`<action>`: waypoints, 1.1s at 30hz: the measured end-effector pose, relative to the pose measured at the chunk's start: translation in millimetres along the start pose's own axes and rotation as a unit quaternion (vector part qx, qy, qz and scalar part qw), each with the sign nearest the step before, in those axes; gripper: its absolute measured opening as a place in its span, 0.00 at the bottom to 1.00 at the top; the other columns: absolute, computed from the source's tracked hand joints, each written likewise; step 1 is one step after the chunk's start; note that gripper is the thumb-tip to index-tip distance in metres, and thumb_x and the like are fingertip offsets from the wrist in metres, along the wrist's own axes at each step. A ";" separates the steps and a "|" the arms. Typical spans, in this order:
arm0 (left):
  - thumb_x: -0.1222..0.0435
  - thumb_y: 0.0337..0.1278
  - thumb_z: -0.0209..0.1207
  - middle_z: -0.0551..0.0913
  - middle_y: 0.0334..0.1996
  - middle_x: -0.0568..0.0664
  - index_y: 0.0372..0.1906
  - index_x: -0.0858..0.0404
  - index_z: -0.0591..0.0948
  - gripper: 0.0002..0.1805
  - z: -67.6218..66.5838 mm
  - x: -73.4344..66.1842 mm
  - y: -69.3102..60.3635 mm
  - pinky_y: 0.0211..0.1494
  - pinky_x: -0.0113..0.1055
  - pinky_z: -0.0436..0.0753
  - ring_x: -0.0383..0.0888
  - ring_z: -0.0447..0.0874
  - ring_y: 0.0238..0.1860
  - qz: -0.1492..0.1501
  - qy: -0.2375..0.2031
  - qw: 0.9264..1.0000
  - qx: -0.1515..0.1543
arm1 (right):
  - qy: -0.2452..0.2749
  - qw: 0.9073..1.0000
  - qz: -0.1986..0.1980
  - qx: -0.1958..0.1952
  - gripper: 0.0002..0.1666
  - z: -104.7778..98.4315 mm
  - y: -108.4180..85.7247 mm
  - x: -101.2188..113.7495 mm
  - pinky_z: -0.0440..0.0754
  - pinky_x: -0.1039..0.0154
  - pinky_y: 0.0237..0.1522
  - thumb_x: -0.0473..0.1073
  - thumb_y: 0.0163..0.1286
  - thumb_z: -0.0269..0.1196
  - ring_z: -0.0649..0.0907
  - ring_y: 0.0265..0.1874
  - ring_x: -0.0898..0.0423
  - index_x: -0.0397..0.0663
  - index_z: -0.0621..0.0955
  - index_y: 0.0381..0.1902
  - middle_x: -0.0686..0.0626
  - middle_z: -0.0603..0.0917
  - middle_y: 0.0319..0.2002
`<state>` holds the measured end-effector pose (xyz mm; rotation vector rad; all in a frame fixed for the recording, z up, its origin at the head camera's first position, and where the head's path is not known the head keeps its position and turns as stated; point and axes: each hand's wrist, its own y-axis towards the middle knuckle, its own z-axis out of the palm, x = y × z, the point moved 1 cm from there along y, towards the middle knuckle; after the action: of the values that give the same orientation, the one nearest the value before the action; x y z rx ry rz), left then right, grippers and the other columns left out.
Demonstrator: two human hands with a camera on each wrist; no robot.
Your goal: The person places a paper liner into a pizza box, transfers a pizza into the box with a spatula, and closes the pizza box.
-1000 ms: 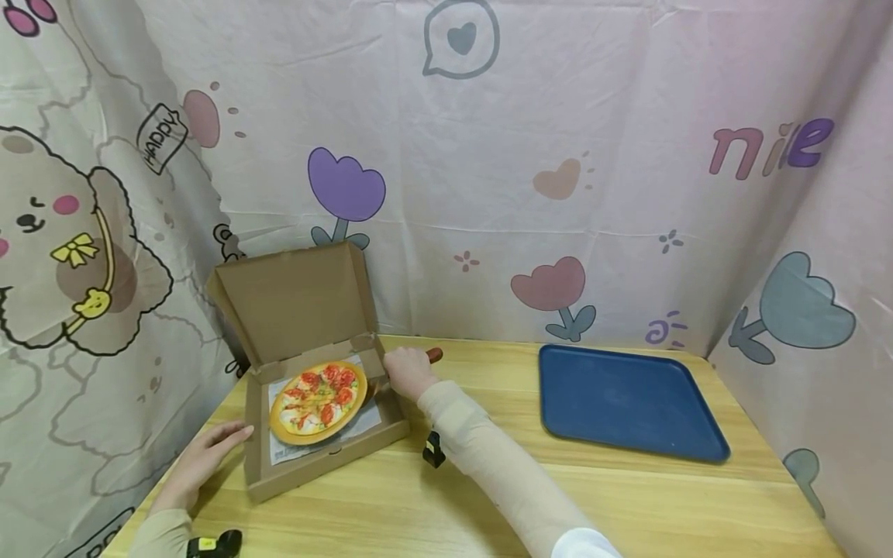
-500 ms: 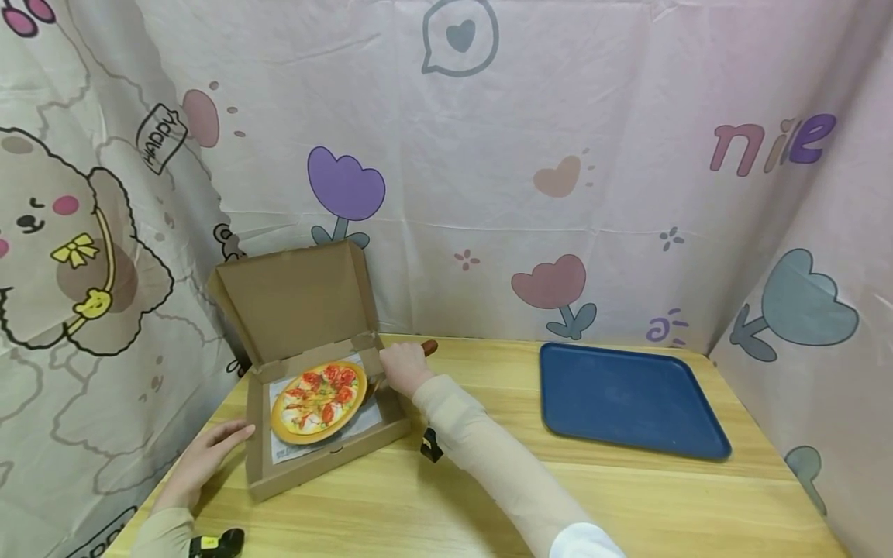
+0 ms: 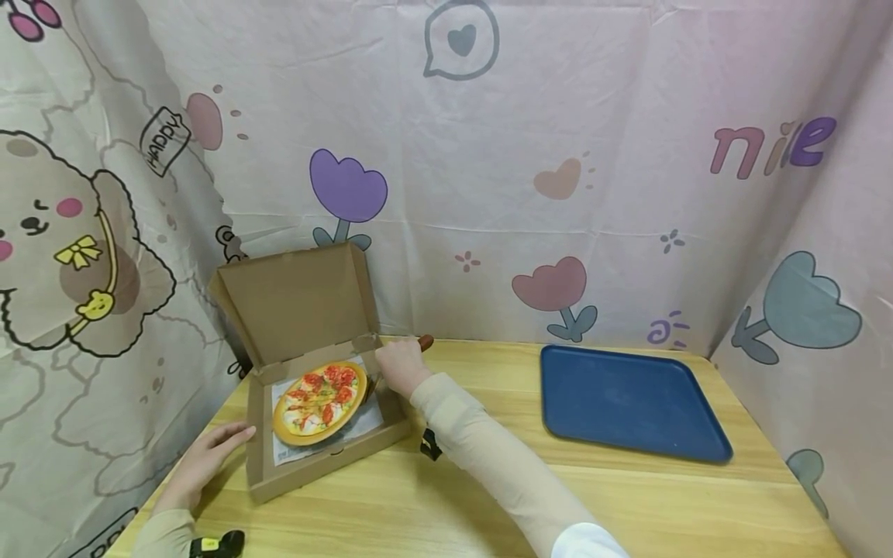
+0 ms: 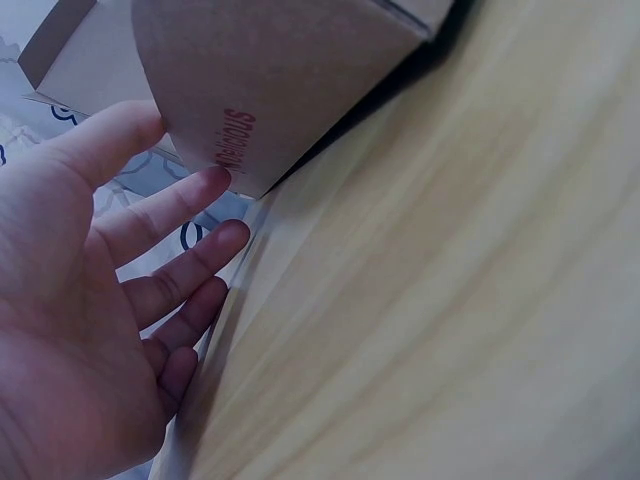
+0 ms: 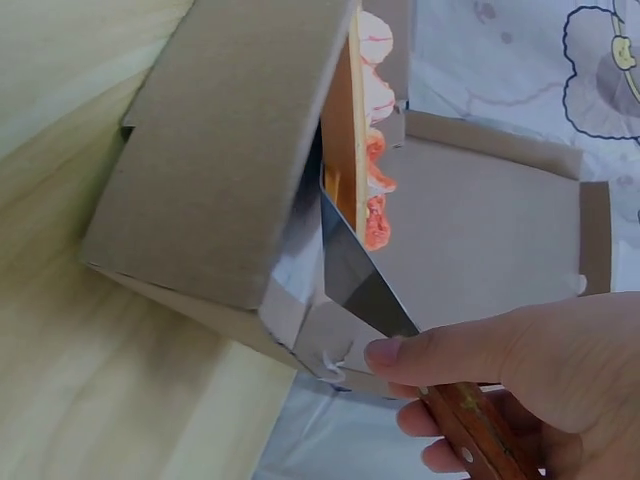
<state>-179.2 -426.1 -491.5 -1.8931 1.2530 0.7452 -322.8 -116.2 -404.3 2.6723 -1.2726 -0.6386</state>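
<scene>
The pizza (image 3: 319,403) lies tilted in the opened cardboard box (image 3: 328,462), its right side raised. My right hand (image 3: 403,366) grips the wooden handle (image 5: 478,432) of a metal spatula; in the right wrist view its blade (image 5: 362,277) reaches over the box's side and under the pizza's edge. At the box's left side is my left hand (image 3: 202,463), fingers extended. The left wrist view shows the thumb and index fingertip of the left hand (image 4: 110,270) at the box's outer wall (image 4: 260,80).
A blue tray (image 3: 631,403) lies on the right part of the wooden table (image 3: 488,511). The box lid (image 3: 300,306) stands upright at the back. Behind and beside the table hangs a printed curtain (image 3: 446,178).
My right hand has shifted slightly left with the spatula, towards the box. The left hand has stayed at the box's side, and the pizza looks nearly unmoved.
</scene>
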 end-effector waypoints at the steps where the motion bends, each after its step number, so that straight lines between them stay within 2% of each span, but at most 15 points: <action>1: 0.38 0.67 0.48 0.53 0.74 0.71 0.74 0.71 0.55 0.47 0.1 0.1 0.2 0.70 0.65 0.58 0.67 0.51 0.73 -0.001 0.000 1.000 0.000 | -0.006 1.000 -0.001 -0.002 0.07 -1.1 0.3 0.1 0.81 0.61 0.33 0.45 0.66 0.63 0.85 0.31 0.57 0.61 0.88 0.31 0.58 0.89 0.32; 6: 0.38 0.66 0.47 0.51 0.74 0.71 0.74 0.71 0.54 0.48 -0.2 -0.7 0.6 0.69 0.66 0.57 0.68 0.49 0.73 -0.006 -0.001 1.000 0.007 | -0.016 1.000 -0.006 -0.002 0.08 -5.6 2.0 0.2 0.79 0.63 0.35 0.46 0.67 0.62 0.84 0.33 0.58 0.63 0.88 0.34 0.58 0.89 0.34; 16: 0.37 0.66 0.46 0.48 0.75 0.71 0.76 0.70 0.50 0.50 -0.4 -7.3 -2.9 0.69 0.68 0.56 0.71 0.45 0.73 -0.020 -0.008 0.999 0.026 | -0.024 0.999 -0.011 0.034 0.07 -10.2 4.9 -5.7 0.77 0.61 0.40 0.49 0.68 0.62 0.83 0.36 0.58 0.64 0.87 0.37 0.60 0.89 0.37; 25: 0.37 0.66 0.46 0.49 0.75 0.71 0.75 0.70 0.50 0.50 -0.3 -4.0 -0.1 0.69 0.67 0.56 0.70 0.46 0.73 -0.015 -0.002 1.000 0.020 | -0.039 0.999 -0.014 0.026 0.09 -8.9 3.6 -15.1 0.76 0.62 0.38 0.47 0.70 0.61 0.83 0.34 0.58 0.64 0.88 0.35 0.60 0.88 0.34; 29: 0.36 0.66 0.46 0.49 0.74 0.71 0.75 0.70 0.51 0.50 -0.2 -3.4 0.5 0.69 0.67 0.57 0.70 0.47 0.73 -0.016 0.000 1.000 0.020 | -0.037 0.999 -0.015 0.032 0.07 -12.2 1.0 -20.9 0.77 0.62 0.39 0.47 0.68 0.62 0.84 0.36 0.58 0.64 0.87 0.36 0.59 0.89 0.36; 33: 0.36 0.66 0.46 0.50 0.74 0.71 0.75 0.70 0.51 0.50 -0.4 -3.4 0.4 0.69 0.67 0.57 0.70 0.47 0.73 -0.016 -0.001 1.000 0.021 | -0.042 0.999 -0.013 0.024 0.04 -16.7 -2.3 -27.9 0.77 0.62 0.39 0.48 0.65 0.66 0.84 0.35 0.58 0.63 0.87 0.34 0.59 0.89 0.35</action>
<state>-180.8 -424.8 -488.7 -1.8752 1.2245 0.6980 -329.7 -94.7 -380.8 2.7325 -1.2916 -0.7403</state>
